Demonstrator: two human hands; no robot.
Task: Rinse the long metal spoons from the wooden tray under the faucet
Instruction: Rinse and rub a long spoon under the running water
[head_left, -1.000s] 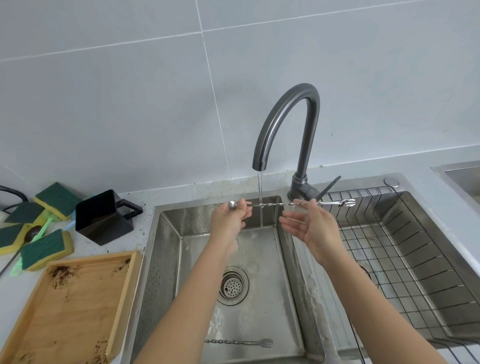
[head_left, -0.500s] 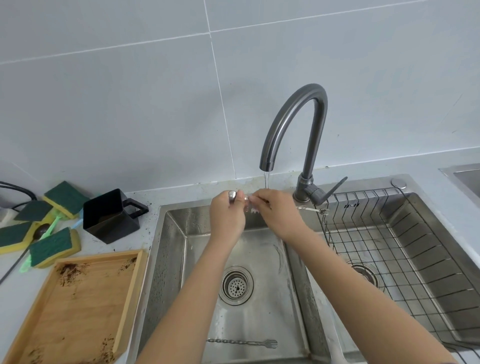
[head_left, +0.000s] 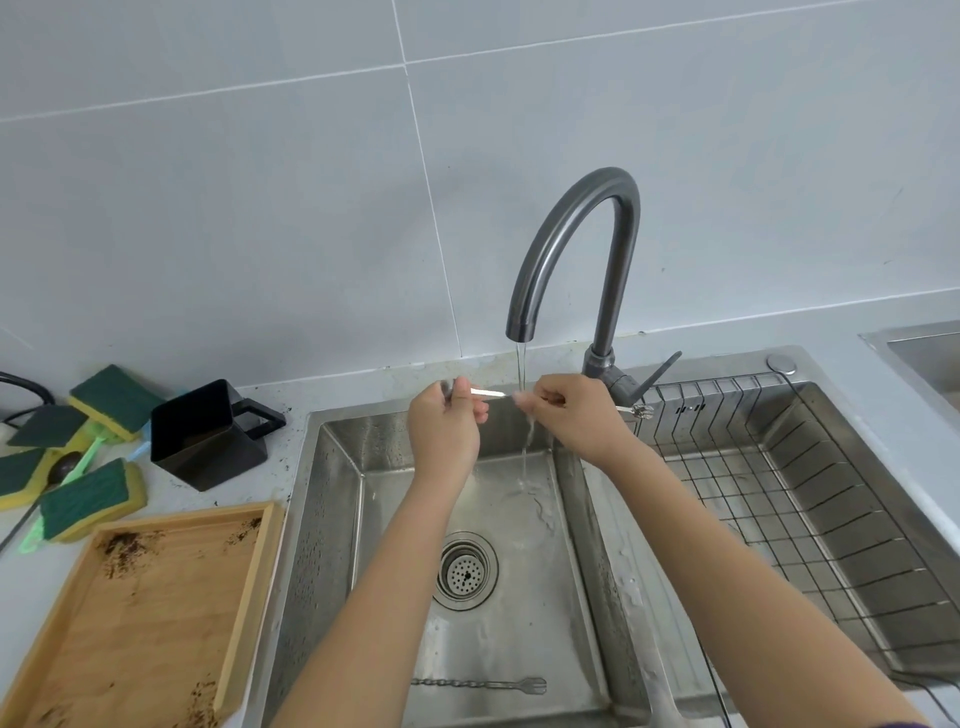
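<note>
A long metal spoon (head_left: 487, 393) with a twisted handle lies level under the running stream of the dark faucet (head_left: 574, 249). My left hand (head_left: 447, 428) pinches its left end. My right hand (head_left: 574, 418) closes around the handle just right of the water, and the forked tip (head_left: 640, 411) sticks out past that hand. A second long spoon (head_left: 483, 685) rests on the floor of the sink (head_left: 332, 519) near the front. The wooden tray (head_left: 150, 618) on the counter at the left holds only dark crumbs.
A black cup (head_left: 208, 441) and several green-and-yellow sponges (head_left: 88, 499) lie on the counter at the left. A wire drying rack (head_left: 779, 499) fills the right basin. The drain strainer (head_left: 465, 569) sits in the middle of the left basin.
My right hand closed on the spoon handle and slid left to my left hand, and now sits a little right of it. The spoon's forked tip has drawn in from the rack.
</note>
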